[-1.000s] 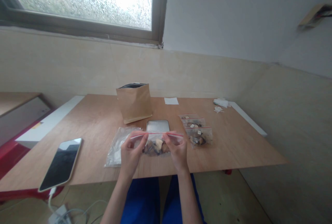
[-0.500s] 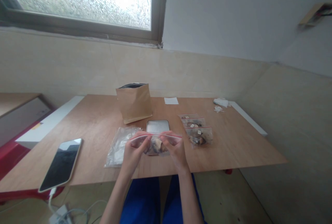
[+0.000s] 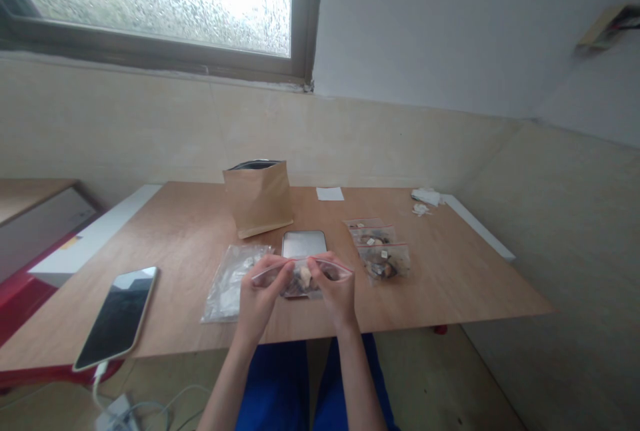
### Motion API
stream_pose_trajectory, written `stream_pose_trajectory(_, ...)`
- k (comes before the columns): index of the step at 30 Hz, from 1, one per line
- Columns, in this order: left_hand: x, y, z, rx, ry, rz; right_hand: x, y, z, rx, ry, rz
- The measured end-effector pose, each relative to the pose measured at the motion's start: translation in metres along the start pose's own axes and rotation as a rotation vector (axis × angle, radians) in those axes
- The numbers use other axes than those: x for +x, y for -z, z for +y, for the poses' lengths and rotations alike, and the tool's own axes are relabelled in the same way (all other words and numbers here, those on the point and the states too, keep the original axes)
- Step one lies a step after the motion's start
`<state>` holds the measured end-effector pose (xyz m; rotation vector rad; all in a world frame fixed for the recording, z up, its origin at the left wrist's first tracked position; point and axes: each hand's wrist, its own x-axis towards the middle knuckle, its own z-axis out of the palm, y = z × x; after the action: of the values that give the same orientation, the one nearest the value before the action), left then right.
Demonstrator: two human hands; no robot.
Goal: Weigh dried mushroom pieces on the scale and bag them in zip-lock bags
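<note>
Near the table's front edge, a small clear zip bag point(image 3: 303, 280) with a red top strip and brownish pieces inside hangs between both hands. My left hand point(image 3: 261, 290) pinches the bag's top edge left of its middle. On the right part of the same edge, my right hand point(image 3: 336, 288) is closed with thumb and fingers. Just behind the bag lies a silver, flat, rectangular object point(image 3: 304, 243), partly hidden by the hands. Flat clear bags point(image 3: 225, 288) lie left of my left hand. Filled zip bags point(image 3: 385, 263) with small labels overlap to the right.
An open brown paper pouch point(image 3: 260, 199) stands at the back. A phone point(image 3: 119, 314) with a white cable lies at the left front. A white paper point(image 3: 330, 194) lies near the wall, and white crumpled items point(image 3: 426, 198) sit at the back right of the table point(image 3: 465, 284).
Both hands still pinch the bag's top edge and have shifted only slightly. The right part of the bag's edge looks more bent beside my right thumb.
</note>
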<state>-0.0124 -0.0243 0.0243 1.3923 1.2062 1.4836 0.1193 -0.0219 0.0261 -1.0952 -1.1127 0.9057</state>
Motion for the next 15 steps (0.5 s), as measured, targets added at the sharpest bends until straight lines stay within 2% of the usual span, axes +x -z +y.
stream_pose_trajectory(10,0.002,0.008,-0.003,0.106,-0.115,-0.021,0.002,0.002,0.006,0.031,-0.006,-0.123)
stream_pose_trajectory(15,0.001,0.007,-0.002,0.169,-0.176,-0.038,0.002,0.002,0.012,0.043,-0.041,-0.129)
